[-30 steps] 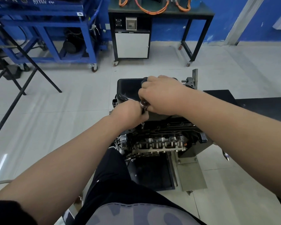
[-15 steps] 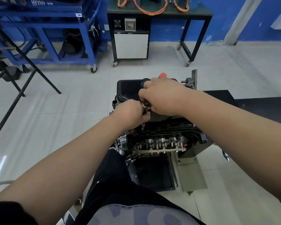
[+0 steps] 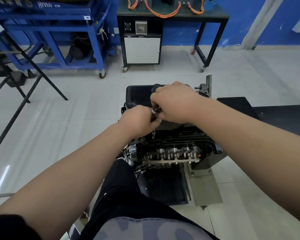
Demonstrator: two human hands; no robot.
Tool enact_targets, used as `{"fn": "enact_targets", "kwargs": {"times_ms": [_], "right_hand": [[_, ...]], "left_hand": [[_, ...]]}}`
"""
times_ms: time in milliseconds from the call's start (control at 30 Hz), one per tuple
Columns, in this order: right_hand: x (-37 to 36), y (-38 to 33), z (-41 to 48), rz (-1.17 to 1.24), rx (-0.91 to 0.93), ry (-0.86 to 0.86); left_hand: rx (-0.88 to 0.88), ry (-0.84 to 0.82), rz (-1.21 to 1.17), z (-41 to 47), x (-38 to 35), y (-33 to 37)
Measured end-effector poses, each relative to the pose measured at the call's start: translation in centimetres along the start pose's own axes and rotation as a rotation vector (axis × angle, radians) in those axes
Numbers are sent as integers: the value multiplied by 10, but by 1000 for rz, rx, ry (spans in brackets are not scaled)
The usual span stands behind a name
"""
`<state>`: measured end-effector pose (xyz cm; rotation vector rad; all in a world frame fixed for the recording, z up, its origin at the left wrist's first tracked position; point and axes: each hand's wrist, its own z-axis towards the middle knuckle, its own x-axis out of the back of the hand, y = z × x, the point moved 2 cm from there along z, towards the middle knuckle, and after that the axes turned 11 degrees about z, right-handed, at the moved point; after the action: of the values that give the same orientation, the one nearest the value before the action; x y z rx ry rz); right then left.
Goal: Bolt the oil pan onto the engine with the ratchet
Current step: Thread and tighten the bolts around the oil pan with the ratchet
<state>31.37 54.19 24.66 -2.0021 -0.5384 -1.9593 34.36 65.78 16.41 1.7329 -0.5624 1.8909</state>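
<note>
**Both Hands Closed on the Ratchet at the Oil Pan's Near Edge**

A pale tiled floor (image 3: 76, 118) was seen across the whole scene. At the far left a blue steel cart (image 3: 50, 40) was parked on castors. To its right stood a black workbench (image 3: 213, 14) strung with orange cables (image 3: 163, 13).

In the middle of the scene, near the person, the engine (image 3: 171, 151) was held on a stand. A grey base plate (image 3: 204, 187) was laid on the floor at the near right. The black oil pan (image 3: 137, 96) was seated on top of the engine, on its far side. Its right part was hidden behind the hands.

The two hands were brought together over the near edge of the pan, touching one another. The right hand (image 3: 177, 103) was curled round the handle of the ratchet (image 3: 155, 110). Only the round metal head was left showing at the knuckles. The left hand (image 3: 139, 122) was wrapped round the tool just below that head. From under the left hand a thin extension shaft (image 3: 153, 134) was pointed straight down to the pan's flange. Whether a bolt was engaged at its tip could not be told.
</note>
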Motion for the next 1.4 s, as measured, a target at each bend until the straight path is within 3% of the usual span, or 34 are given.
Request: {"fn": "enact_targets", "kwargs": {"times_ms": [167, 367, 600, 800, 900, 1033, 1267, 1400], "right_hand": [[-8, -6, -6, 79, -268, 48], [-5, 10, -3, 110, -74, -41], [-15, 5, -9, 213, -316, 114], [-4, 16, -8, 207, -56, -33], [-2, 16, -6, 212, -103, 8], [-9, 6, -8, 163, -297, 121], [-3, 16, -6, 120, 2, -18], [-10, 10, -10, 21, -114, 81]], "left_hand": [[89, -63, -52, 0, -5, 1], [-8, 1, -12, 0, -3, 7], [126, 0, -72, -1, -3, 7], [-17, 51, -9, -1, -3, 10], [54, 45, 7, 1, -2, 10], [183, -20, -27, 4, 1, 7], [62, 36, 40, 5, 1, 10], [109, -19, 48, 6, 3, 9]]}}
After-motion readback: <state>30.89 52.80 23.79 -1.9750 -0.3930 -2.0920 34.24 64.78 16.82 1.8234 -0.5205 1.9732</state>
